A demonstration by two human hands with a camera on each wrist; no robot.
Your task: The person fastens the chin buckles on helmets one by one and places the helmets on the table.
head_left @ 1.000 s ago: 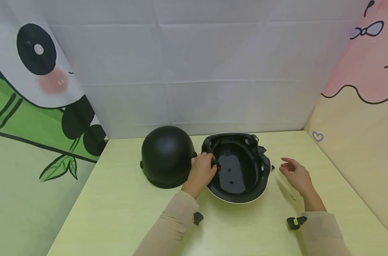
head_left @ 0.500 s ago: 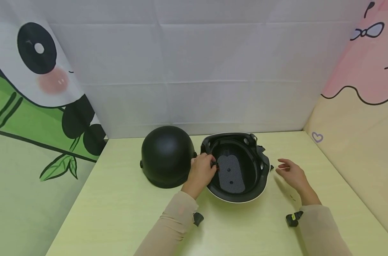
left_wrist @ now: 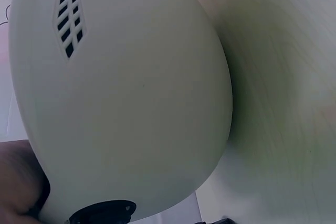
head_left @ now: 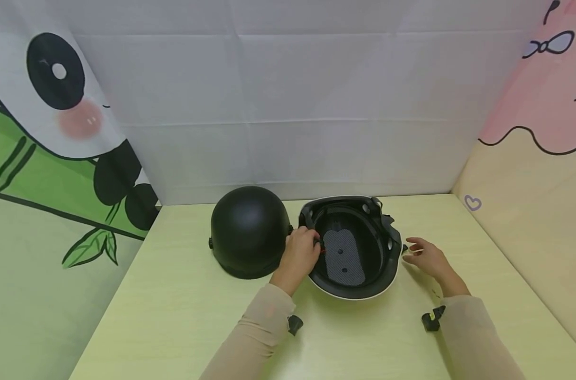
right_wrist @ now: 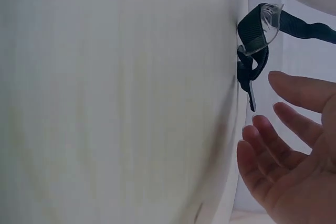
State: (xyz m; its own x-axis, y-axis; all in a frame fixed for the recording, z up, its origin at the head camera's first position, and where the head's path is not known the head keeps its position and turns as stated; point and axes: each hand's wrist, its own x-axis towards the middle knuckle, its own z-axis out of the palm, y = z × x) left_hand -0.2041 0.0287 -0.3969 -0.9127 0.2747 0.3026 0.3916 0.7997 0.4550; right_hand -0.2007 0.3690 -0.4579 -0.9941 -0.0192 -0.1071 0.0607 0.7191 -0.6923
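Observation:
A white helmet (left_wrist: pixel 142 87) lies upside down, its black lining (head_left: pixel 371 248) and grey mesh pad (head_left: pixel 342 258) facing up in the head view. At its left rim, my left hand (head_left: pixel 298 254) pinches a small black piece of the chin strap (head_left: pixel 318 244) with a bit of red on it. My right hand (head_left: pixel 428 259) reaches in from the right with fingers spread, holding nothing. Close before its fingertips, a black strap end (right_wrist: pixel 253 30) with a clear plastic piece (right_wrist: pixel 271 22) hangs outside the rim.
A black helmet (head_left: pixel 250 232) stands dome up just left of the white one. Both are on a pale yellow table (head_left: pixel 174 316). A white cloth (head_left: pixel 316 105) closes off the back, with printed cloths at both sides.
My right hand has moved left, closer to the strap end at the white helmet's right side. The left hand keeps its place at the left rim.

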